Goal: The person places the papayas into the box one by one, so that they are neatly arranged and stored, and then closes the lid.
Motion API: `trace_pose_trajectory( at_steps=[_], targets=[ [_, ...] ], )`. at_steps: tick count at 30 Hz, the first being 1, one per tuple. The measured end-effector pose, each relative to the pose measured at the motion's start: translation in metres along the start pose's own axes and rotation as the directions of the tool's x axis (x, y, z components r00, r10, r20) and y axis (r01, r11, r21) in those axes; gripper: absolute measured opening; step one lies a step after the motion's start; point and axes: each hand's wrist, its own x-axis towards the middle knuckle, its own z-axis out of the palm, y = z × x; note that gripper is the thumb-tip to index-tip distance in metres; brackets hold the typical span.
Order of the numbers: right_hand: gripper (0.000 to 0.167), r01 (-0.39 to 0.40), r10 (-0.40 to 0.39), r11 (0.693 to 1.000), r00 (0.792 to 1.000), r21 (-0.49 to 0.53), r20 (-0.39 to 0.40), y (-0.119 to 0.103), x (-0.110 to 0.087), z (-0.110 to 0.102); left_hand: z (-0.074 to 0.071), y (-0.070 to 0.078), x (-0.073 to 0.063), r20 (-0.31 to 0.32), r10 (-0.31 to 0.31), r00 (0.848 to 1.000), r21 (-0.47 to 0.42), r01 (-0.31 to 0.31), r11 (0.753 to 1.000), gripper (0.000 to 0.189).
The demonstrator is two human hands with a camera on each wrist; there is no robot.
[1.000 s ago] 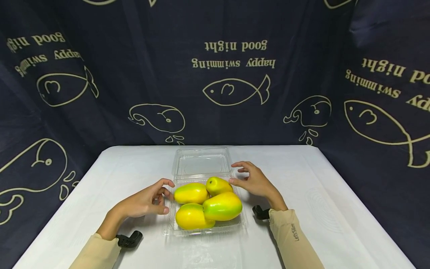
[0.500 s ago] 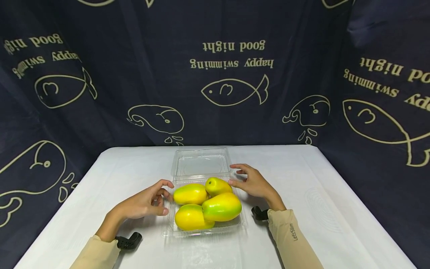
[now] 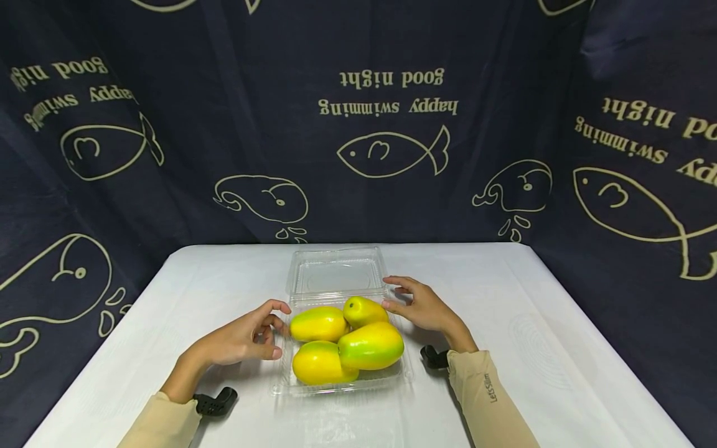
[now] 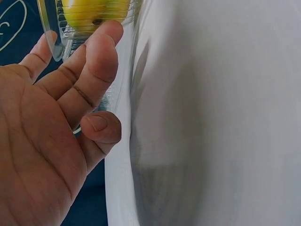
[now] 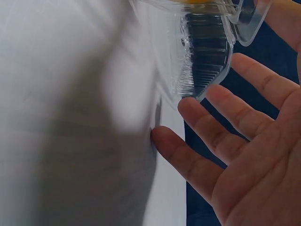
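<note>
Several yellow-green mangoes (image 3: pixel 371 346) lie in the base of a clear plastic clamshell box (image 3: pixel 374 384) in the head view. Its lid (image 3: pixel 337 274) is folded back, away from the person. At the box's left side is my left hand (image 3: pixel 241 336), fingers loosely bent with nothing in them; its fingertips are at the wall in the left wrist view. My right hand (image 3: pixel 428 309) is by the right side near the hinge, fingers spread and relaxed. In the right wrist view its fingertips are close to the clear ribbed plastic (image 5: pixel 204 56); whether they touch it I cannot tell.
The box stands on a white-covered table (image 3: pixel 504 298). A dark blue curtain (image 3: pixel 392 205) with fish and whale drawings hangs behind and at both sides. Black wrist cameras (image 3: pixel 217 402) are strapped below both hands.
My right hand has lowered very slightly toward the person. The left hand, the mangoes and the box look the same, apart from a slight shift of the head view.
</note>
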Motion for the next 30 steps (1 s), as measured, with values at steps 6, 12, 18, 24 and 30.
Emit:
trace_pose_trajectory(
  at_steps=[6,12,18,24,30],
  targets=[
    [0.064,0.019,-0.019,0.999,1.0,0.028,0.019,0.0022,-0.0002,0.0012,0.0004,0.0017,-0.0011,-0.002,-0.005,1.0,-0.002,0.005,1.0,0.067],
    [0.066,0.034,-0.034,0.999,0.999,0.039,0.012,0.0022,0.0,0.0008,0.0006,0.0012,-0.0004,-0.001,0.01,1.0,-0.003,-0.01,1.0,0.067],
    [0.064,0.057,-0.057,0.997,0.998,0.045,-0.001,0.003,0.0004,0.0,0.0003,-0.0006,0.0003,-0.001,0.016,1.0,0.0,-0.016,1.0,0.067],
    [0.065,0.078,-0.077,0.995,0.997,0.066,-0.026,0.0053,0.0013,0.0006,0.0,-0.001,0.0002,-0.002,0.013,1.0,0.003,-0.013,1.0,0.067],
    [0.068,0.085,-0.081,0.993,0.995,0.079,-0.052,0.0057,0.0024,0.0003,0.0,-0.0007,-0.0001,-0.002,0.008,1.0,0.01,-0.008,1.0,0.066]
  ],
)
